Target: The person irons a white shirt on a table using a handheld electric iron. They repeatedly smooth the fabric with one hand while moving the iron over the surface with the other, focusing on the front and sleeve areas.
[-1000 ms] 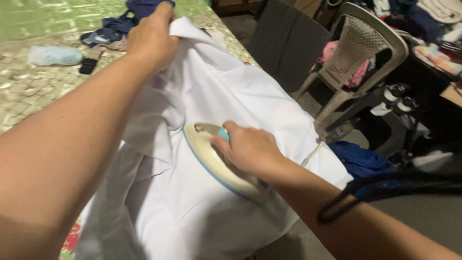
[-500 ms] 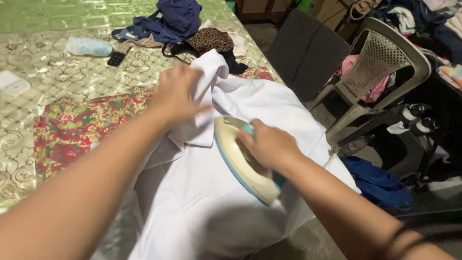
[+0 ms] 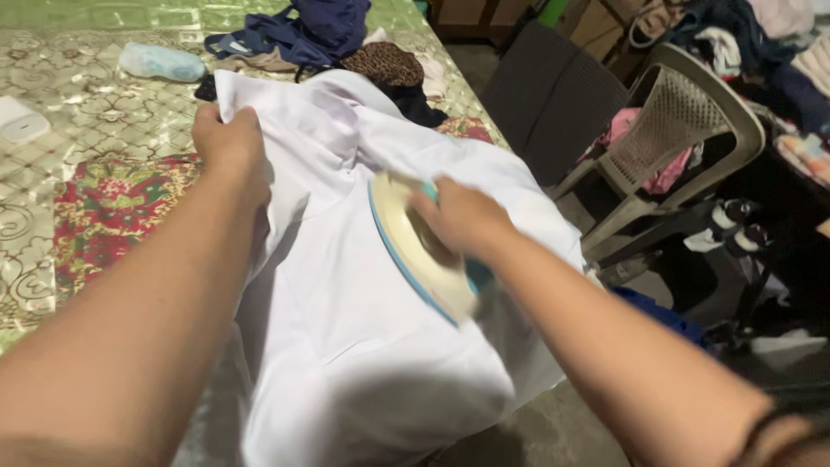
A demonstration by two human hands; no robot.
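A white shirt [image 3: 346,294] lies spread over the table's right side, on a red floral cloth [image 3: 112,216]. My left hand [image 3: 226,147] grips the shirt's upper left edge and holds it out flat. My right hand [image 3: 458,216] is closed around the teal handle of a cream iron [image 3: 415,255] with a blue-edged base. The iron rests on the shirt's middle right part, blurred by motion.
A green patterned tablecloth [image 3: 78,112] covers the table. At its far end lie a heap of dark blue and leopard-print clothes [image 3: 328,43], a pale blue bundle [image 3: 160,62], a white box [image 3: 22,121]. A dark chair [image 3: 553,104] and a beige plastic chair [image 3: 674,121] with clothes stand right.
My left hand moved left and pulled the shirt's edge out over the floral cloth. The iron slid a little up and left on the shirt.
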